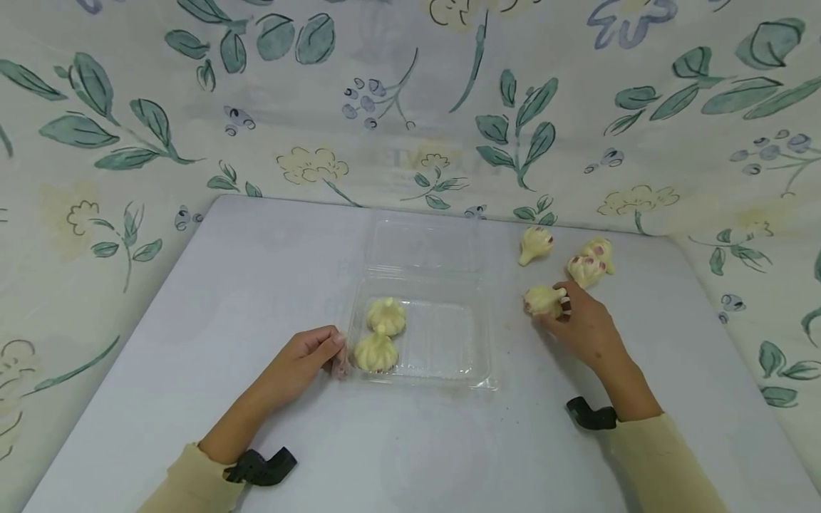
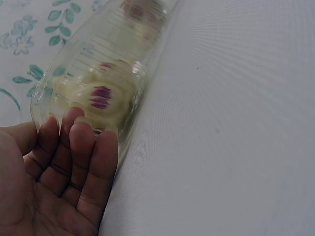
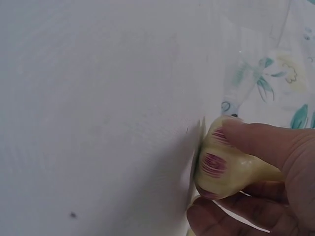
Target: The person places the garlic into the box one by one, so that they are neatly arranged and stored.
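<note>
A clear plastic clamshell container (image 1: pixel 449 377) lies with its lid folded back on the table, and two pale garlic bulbs (image 1: pixel 375 353) sit along its left side. My left hand (image 1: pixel 311 358) grips the container's left edge; in the left wrist view the fingers (image 2: pixel 93 157) lie against the clear wall, with a purple-marked bulb (image 2: pixel 106 98) behind it. On the right, my right hand (image 1: pixel 580 324) pinches another garlic bulb (image 1: pixel 541 301) between thumb and fingers. The right wrist view shows this bulb (image 3: pixel 216 164) close to the table surface, its purple patches facing out.
Beyond the right hand lie a single garlic bulb (image 1: pixel 536 244) and two more bulbs (image 1: pixel 586 270) touching each other. The white table (image 1: pixel 423 449) meets a floral-patterned cloth (image 1: pixel 410 157) at its back and sides.
</note>
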A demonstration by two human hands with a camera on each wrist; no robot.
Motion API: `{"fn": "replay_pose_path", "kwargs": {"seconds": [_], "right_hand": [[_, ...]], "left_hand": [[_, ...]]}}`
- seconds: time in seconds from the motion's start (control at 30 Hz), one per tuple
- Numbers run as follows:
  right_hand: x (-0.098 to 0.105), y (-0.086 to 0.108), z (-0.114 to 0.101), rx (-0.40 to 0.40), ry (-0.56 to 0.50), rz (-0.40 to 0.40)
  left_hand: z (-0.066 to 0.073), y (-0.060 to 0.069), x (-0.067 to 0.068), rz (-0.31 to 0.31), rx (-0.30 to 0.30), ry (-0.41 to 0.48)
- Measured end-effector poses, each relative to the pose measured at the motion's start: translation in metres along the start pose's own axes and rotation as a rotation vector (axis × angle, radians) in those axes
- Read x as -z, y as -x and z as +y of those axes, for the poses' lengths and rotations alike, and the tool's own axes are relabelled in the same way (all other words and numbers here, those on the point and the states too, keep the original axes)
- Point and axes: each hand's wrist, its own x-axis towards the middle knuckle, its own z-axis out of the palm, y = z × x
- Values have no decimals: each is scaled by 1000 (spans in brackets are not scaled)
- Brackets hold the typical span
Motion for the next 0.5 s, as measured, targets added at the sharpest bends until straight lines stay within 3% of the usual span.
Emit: {"fn": "replay_pose_path", "kwargs": {"seconds": [0.5], "right_hand": [[-2, 2, 2, -5, 4, 17]], "left_hand": [[-1, -1, -1, 6, 15, -11]]}}
